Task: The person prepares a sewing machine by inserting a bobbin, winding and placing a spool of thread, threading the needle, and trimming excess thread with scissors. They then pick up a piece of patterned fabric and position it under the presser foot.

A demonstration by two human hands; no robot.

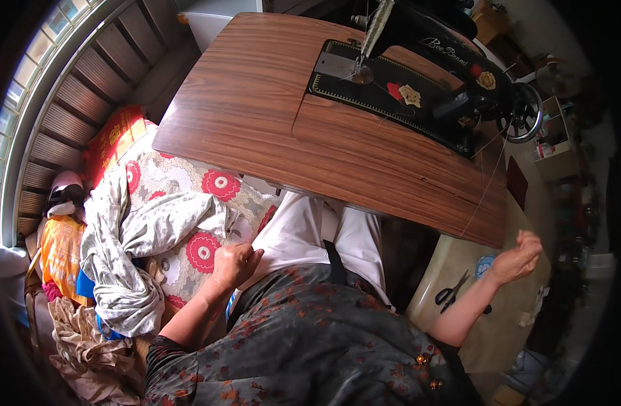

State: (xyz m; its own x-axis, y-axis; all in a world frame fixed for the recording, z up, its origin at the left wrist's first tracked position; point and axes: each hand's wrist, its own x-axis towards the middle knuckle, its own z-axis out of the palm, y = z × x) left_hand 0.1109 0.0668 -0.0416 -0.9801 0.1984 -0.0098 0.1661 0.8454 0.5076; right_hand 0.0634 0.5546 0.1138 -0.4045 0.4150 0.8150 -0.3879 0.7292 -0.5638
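Observation:
My left hand (235, 265) is closed in a fist beside my left thigh, just below the end of a crumpled pale cloth (165, 215). Whatever it may hold is hidden. Out to the right, my right hand (517, 258) is raised with its fingers curled in; I cannot make out anything in them. Near that forearm, dark-handled scissors (451, 292) and a small blue round thing (485, 265) lie on a pale surface. Ahead is a black sewing machine (432, 74) with a flower pattern, set in a brown wooden table (256, 101). Loose threads trail across the tabletop.
A flower-patterned cover (202, 252) spreads at the left, with an orange bag (63, 254) and more heaped cloth (87, 338) beside it. A barred window (26, 101) bounds the left side. The machine's handwheel (521, 114) projects at the right, near an open box (554, 128).

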